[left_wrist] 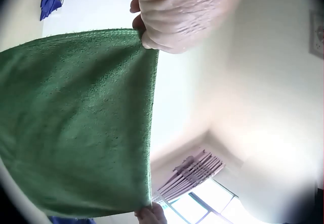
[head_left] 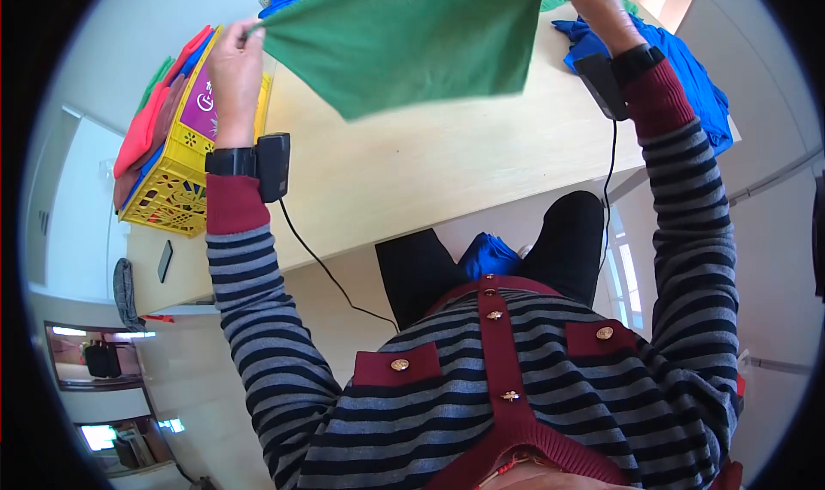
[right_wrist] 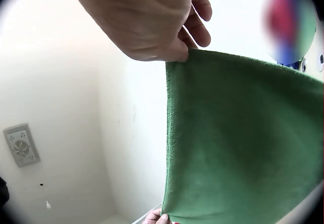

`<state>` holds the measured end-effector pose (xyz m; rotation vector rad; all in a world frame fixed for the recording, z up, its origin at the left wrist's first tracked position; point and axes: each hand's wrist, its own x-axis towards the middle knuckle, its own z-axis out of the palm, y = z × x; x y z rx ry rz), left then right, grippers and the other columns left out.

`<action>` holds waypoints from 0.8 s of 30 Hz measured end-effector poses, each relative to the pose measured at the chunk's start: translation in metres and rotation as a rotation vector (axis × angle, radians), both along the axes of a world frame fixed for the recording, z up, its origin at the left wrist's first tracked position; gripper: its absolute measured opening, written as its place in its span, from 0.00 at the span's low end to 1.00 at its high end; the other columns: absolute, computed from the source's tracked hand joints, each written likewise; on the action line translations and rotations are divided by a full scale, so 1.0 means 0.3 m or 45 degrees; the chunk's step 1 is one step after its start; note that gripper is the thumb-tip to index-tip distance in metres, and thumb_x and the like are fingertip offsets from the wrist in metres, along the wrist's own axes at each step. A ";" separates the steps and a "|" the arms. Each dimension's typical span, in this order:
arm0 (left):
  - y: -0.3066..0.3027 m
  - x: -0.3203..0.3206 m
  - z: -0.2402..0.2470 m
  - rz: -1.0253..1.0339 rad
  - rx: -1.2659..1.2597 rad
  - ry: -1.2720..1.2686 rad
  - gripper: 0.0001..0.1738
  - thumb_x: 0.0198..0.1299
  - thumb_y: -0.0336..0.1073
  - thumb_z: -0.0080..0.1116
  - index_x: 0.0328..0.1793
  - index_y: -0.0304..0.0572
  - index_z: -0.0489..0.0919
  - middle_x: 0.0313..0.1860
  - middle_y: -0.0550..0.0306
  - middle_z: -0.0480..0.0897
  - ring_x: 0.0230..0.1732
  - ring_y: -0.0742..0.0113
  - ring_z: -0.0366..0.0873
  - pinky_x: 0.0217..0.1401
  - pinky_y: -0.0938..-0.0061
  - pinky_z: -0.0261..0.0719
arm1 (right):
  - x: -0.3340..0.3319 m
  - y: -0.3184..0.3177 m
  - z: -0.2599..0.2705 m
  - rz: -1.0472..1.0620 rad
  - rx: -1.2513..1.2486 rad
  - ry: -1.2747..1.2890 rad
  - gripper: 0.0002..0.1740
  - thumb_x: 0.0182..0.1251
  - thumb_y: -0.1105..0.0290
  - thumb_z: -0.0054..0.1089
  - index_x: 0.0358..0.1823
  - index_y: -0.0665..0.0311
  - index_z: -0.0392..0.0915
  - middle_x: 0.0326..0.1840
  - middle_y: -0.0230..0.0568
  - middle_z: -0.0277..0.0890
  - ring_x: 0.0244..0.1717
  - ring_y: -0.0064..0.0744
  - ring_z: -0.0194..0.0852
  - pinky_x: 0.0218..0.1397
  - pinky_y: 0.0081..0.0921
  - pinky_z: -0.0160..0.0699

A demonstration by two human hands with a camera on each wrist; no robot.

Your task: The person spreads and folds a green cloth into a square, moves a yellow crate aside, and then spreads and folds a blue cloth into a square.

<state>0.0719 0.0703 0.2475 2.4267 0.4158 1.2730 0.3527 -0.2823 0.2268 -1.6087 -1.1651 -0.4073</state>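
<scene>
A folded blue cloth (head_left: 488, 254) lies in the person's lap, close to the body. Above it, the left hand (head_left: 234, 60) and right hand (head_left: 593, 0) each pinch a top corner of a green terry cloth (head_left: 412, 35), fingers and thumb clamped together on it, so it hangs stretched in the air over the pale wooden table (head_left: 412, 172). Farther off, a yellow plastic crate (head_left: 176, 189) of folded cloths stands at the table's left end, and a heap of blue cloths (head_left: 687, 69) lies at its right.

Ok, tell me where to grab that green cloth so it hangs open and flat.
Take the green cloth by its two upper corners, one from each side, pinching the edge between thumb and fingers. That is how the left hand and right hand hold it now: the top edge runs taut between them and the rest hangs flat above the table.
</scene>
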 end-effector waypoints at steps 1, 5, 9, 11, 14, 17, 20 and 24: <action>-0.017 -0.008 0.006 -0.027 0.106 -0.071 0.07 0.67 0.31 0.61 0.46 0.36 0.83 0.39 0.52 0.83 0.39 0.62 0.81 0.43 0.71 0.77 | -0.027 -0.007 0.007 0.083 0.127 -0.006 0.06 0.68 0.76 0.60 0.44 0.66 0.80 0.38 0.35 0.80 0.41 0.21 0.74 0.45 0.21 0.75; -0.080 -0.088 -0.150 -0.028 0.438 -0.140 0.07 0.66 0.25 0.57 0.48 0.41 0.81 0.47 0.53 0.81 0.50 0.54 0.82 0.53 0.65 0.80 | -0.118 -0.084 -0.196 -0.223 -0.101 -0.272 0.06 0.70 0.80 0.61 0.46 0.65 0.79 0.38 0.32 0.75 0.39 0.21 0.76 0.44 0.19 0.75; -0.108 -0.198 -0.602 -0.093 0.364 0.275 0.12 0.61 0.21 0.57 0.49 0.43 0.80 0.50 0.51 0.80 0.56 0.49 0.79 0.60 0.59 0.79 | -0.268 -0.116 -0.590 -0.126 -0.376 -0.139 0.09 0.59 0.84 0.59 0.40 0.65 0.76 0.39 0.42 0.75 0.41 0.42 0.79 0.46 0.31 0.79; -0.145 -0.262 -0.778 -0.123 0.252 0.440 0.11 0.59 0.21 0.58 0.47 0.42 0.80 0.49 0.52 0.80 0.54 0.49 0.80 0.58 0.58 0.79 | -0.314 -0.142 -0.719 -0.132 -0.466 -0.143 0.10 0.58 0.84 0.58 0.39 0.64 0.75 0.40 0.42 0.76 0.42 0.44 0.78 0.48 0.34 0.79; -0.197 -0.329 -0.865 -0.093 0.142 0.490 0.12 0.58 0.20 0.59 0.46 0.41 0.80 0.50 0.51 0.80 0.54 0.49 0.80 0.57 0.59 0.80 | -0.370 -0.162 -0.793 -0.154 -0.614 -0.218 0.11 0.54 0.84 0.56 0.39 0.64 0.74 0.42 0.43 0.76 0.46 0.49 0.77 0.51 0.39 0.79; -0.244 -0.364 -0.883 -0.077 0.057 0.495 0.12 0.56 0.19 0.60 0.45 0.40 0.80 0.50 0.50 0.81 0.54 0.49 0.81 0.57 0.60 0.80 | -0.388 -0.189 -0.780 -0.153 -0.640 -0.170 0.13 0.51 0.83 0.55 0.39 0.63 0.73 0.44 0.43 0.76 0.51 0.52 0.75 0.56 0.42 0.77; -0.274 -0.385 -0.871 -0.069 -0.006 0.460 0.12 0.55 0.18 0.60 0.44 0.39 0.80 0.49 0.50 0.81 0.53 0.48 0.81 0.56 0.60 0.80 | -0.395 -0.205 -0.770 -0.144 -0.660 -0.197 0.13 0.52 0.83 0.56 0.39 0.63 0.74 0.44 0.43 0.76 0.51 0.51 0.75 0.55 0.41 0.77; -0.301 -0.407 -0.855 -0.099 0.044 0.460 0.12 0.52 0.19 0.63 0.41 0.40 0.81 0.46 0.52 0.81 0.51 0.50 0.81 0.53 0.60 0.79 | -0.401 -0.227 -0.745 -0.147 -0.753 -0.267 0.12 0.54 0.83 0.57 0.41 0.63 0.75 0.45 0.43 0.77 0.51 0.50 0.75 0.55 0.41 0.78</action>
